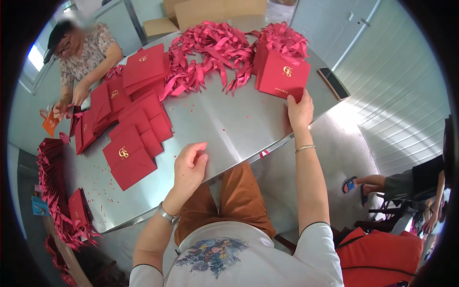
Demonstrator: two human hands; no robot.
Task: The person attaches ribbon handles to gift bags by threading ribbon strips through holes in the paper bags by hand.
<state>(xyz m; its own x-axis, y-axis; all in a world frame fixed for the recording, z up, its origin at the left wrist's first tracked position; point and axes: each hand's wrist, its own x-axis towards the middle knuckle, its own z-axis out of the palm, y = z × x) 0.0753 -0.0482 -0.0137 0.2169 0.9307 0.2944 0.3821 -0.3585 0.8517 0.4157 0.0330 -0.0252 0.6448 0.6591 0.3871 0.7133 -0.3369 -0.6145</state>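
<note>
Tabletop: brushed-metal sheen, small red specks scattered over it. Front red bag of a group sits near the right end; right hand touches its near right corner, cannot tell whether that grip is clenched. Left hand hovers at the near edge, grip released, fingers loosely curled. Tangled ribbons lie toward the far edge; overlapping bags cover the left part. Phone at right edge. Room: cardboard box beyond far edge, ribbed pale wall, grey floor.
</note>
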